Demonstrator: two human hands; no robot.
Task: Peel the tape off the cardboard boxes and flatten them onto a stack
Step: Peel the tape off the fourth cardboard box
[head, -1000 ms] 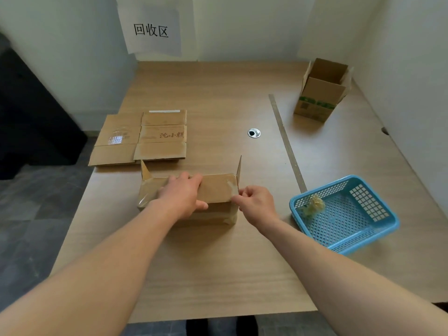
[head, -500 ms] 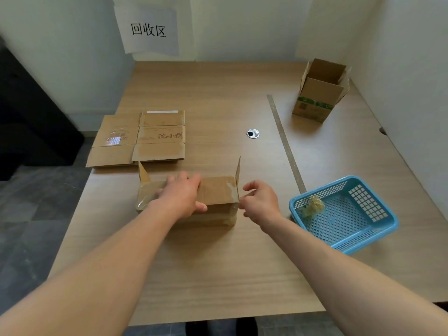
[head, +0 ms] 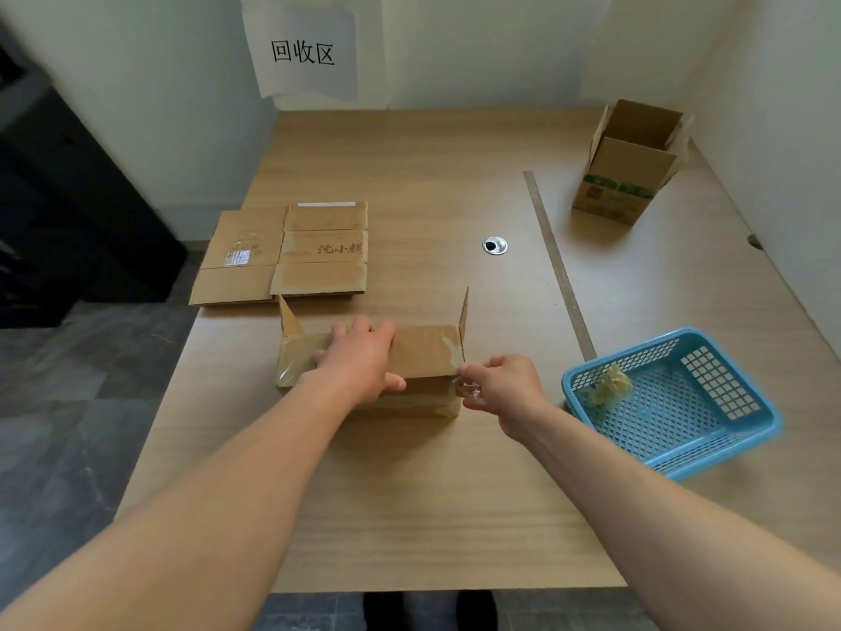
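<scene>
Box (head: pixel 423 352) stands on the counter (head: pixel 432 494), near its middle and toward the front edge, with two end flaps upright at the far corners. Clear tape (head: pixel 468 390) is partly lifted at the box's right end. Left hand (head: pixel 359 362) rests on top of the box, grip spread, fingers reaching toward the far edge and thumb on the near face. Right hand (head: pixel 505 384) is just beside the right end, grip pinching the loose tape between thumb and forefinger. Behind the box and to the left, a stack (head: pixel 291 252) of flattened cardboard lies at the counter's left edge, near the box; whether the two touch cannot be told. To the right, a blue basket (head: pixel 630 355) holds a wad (head: pixel 607 387) of crumpled tape. A second box (head: pixel 630 175), open at the top, stands at the far right corner. A grommet (head: pixel 494 245) and a thin strip (head: pixel 559 266) lie between. A sign (head: pixel 302 52) hangs on the far wall.
</scene>
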